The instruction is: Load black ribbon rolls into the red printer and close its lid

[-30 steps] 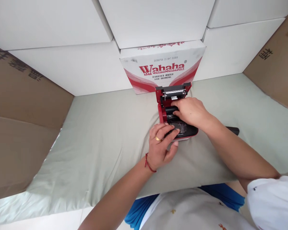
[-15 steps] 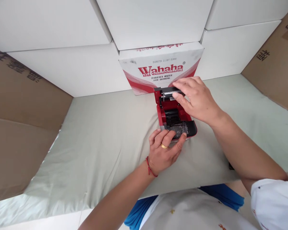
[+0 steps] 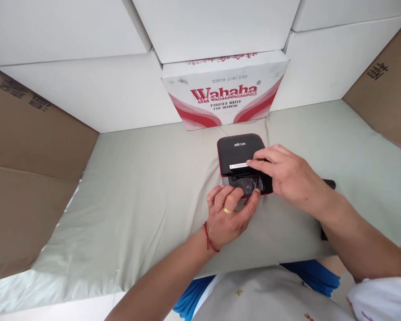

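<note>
A small black and red label printer (image 3: 239, 149) lies on the cloth, its black lid down or nearly so over the body. A clear, shiny film (image 3: 249, 183) covers part of its front; I cannot tell whether it is fixed there. My left hand (image 3: 229, 214), with a ring and a red string bracelet, is closed around the printer's front edge, its thumb and fingertips touching the film. My right hand (image 3: 284, 174) rests its outstretched fingertips on the front of the lid, beside a white warning sticker (image 3: 238, 166); nothing is gripped in it. The printer's inside is hidden.
Behind the printer stands a Wahaha water carton (image 3: 225, 96) against stacked white boxes (image 3: 96, 89). Brown cardboard boxes (image 3: 33, 178) flank the table at left and right. A dark object (image 3: 329, 183) lies partly hidden by my right forearm. Pale green cloth (image 3: 147, 191) covers the table.
The printer's lid, raised before with the red inside showing, has swung down toward me under my right hand. My left hand has stayed at the front edge.
</note>
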Demonstrator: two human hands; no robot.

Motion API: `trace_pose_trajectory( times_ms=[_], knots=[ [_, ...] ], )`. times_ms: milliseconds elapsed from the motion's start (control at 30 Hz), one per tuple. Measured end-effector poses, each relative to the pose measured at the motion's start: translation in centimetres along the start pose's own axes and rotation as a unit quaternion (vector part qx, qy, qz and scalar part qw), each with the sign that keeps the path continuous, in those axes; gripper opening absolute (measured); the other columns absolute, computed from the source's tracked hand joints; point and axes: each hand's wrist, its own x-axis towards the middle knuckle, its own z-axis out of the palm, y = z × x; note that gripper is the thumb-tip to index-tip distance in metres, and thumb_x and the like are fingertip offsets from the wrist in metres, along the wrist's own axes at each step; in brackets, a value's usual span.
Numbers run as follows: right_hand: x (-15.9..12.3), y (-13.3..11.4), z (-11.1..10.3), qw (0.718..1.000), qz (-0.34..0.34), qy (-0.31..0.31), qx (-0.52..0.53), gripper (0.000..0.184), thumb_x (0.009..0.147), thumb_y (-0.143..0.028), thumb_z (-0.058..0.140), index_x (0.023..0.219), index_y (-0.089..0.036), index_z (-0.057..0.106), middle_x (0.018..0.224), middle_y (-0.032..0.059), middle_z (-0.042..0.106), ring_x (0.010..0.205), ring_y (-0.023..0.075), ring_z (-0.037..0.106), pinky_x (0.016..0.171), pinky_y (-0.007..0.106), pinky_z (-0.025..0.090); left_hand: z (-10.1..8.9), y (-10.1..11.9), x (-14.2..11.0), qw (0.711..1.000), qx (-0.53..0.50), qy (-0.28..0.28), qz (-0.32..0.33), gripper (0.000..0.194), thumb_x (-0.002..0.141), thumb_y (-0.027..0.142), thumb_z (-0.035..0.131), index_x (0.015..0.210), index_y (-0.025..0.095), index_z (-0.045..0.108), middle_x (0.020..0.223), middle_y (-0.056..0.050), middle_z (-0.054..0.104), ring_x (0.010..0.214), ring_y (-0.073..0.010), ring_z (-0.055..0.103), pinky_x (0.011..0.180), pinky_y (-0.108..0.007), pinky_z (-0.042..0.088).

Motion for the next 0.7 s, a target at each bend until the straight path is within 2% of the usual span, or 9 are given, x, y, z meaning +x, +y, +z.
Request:
trace_pose_trajectory(
  times_ms=[133,267,367,467,533,600,667,700],
  knots=[
    [-1.2,-1.0,0.8,1.000,-0.001,0.000,-0.018,0.053,0.091,0.002,0.044,0.135,-0.010,0.072,0.128,0.0141,0.075,0.116,0.0281,0.064,0.084,0.040,0.061,0.1,0.0,-0.1,1.000,-0.005,-0.007,-0.005,0.040,0.092,0.014,0.064,0.124,0.034,0.076,0.095,-0.006,0.063,0.106,-0.0227,0.058,0.103,-0.040,0.046],
    [-1.8,-1.9,0.9,0.999,0.023,-0.024,-0.039,0.056,0.095,0.001,0.042,0.143,-0.014,0.067,0.131,0.0114,0.076,0.118,0.0253,0.065,0.077,0.037,0.061,0.3,-0.2,-0.2,1.000,-0.014,-0.001,-0.002,0.035,0.091,0.015,0.066,0.119,0.032,0.077,0.097,-0.006,0.060,0.105,-0.0231,0.057,0.101,-0.041,0.047],
    [-1.9,-1.8,1.1,0.998,0.025,-0.020,-0.046,0.054,0.096,-0.001,0.044,0.143,-0.013,0.067,0.129,0.0110,0.077,0.114,0.0255,0.065,0.076,0.037,0.062,0.4,-0.5,-0.2,0.999,-0.038,0.002,0.000,0.042,0.091,0.014,0.068,0.127,0.035,0.074,0.098,-0.006,0.060,0.104,-0.0231,0.057,0.098,-0.040,0.046],
    [-1.9,-1.7,1.5,0.998,0.025,0.017,-0.050,0.052,0.096,0.002,0.043,0.139,-0.009,0.069,0.125,0.0114,0.078,0.112,0.0258,0.066,0.083,0.038,0.064,0.0,-0.9,-0.1,0.996,-0.094,0.005,-0.010,0.054,0.090,0.011,0.065,0.139,0.033,0.067,0.100,-0.005,0.059,0.101,-0.0224,0.057,0.095,-0.040,0.048],
    [-2.1,-2.0,1.9,0.998,0.010,0.049,-0.037,0.049,0.097,0.003,0.043,0.136,-0.007,0.070,0.127,0.0122,0.077,0.117,0.0257,0.066,0.091,0.038,0.064,-0.3,-1.6,-0.1,0.987,-0.142,0.021,-0.068,0.054,0.094,0.012,0.062,0.143,0.033,0.063,0.106,-0.005,0.059,0.103,-0.0224,0.057,0.095,-0.039,0.050],
    [-2.7,-2.8,2.4,0.996,-0.032,0.080,-0.009,0.044,0.099,0.002,0.045,0.133,-0.007,0.072,0.130,0.0127,0.077,0.123,0.0257,0.065,0.101,0.039,0.062,-0.4,-2.5,-0.1,0.962,-0.202,0.035,-0.180,0.046,0.099,0.018,0.061,0.142,0.033,0.062,0.114,-0.005,0.060,0.110,-0.0230,0.057,0.100,-0.040,0.050],
    [-3.5,-3.7,2.8,0.992,-0.073,0.105,0.017,0.040,0.100,0.001,0.048,0.131,-0.007,0.072,0.132,0.0127,0.076,0.127,0.0257,0.064,0.108,0.040,0.061,-0.1,-3.8,-0.1,0.908,-0.285,0.034,-0.306,0.039,0.100,0.025,0.062,0.138,0.034,0.063,0.122,-0.005,0.061,0.119,-0.0233,0.057,0.108,-0.041,0.047],
    [-4.0,-4.2,2.9,0.990,-0.081,0.116,0.026,0.039,0.100,0.001,0.049,0.131,-0.006,0.072,0.132,0.0130,0.076,0.127,0.0258,0.064,0.108,0.040,0.061,0.2,-4.5,-0.1,0.876,-0.336,0.024,-0.347,0.040,0.098,0.028,0.065,0.138,0.035,0.063,0.129,-0.004,0.060,0.124,-0.0234,0.056,0.111,-0.041,0.046]
  ],
)
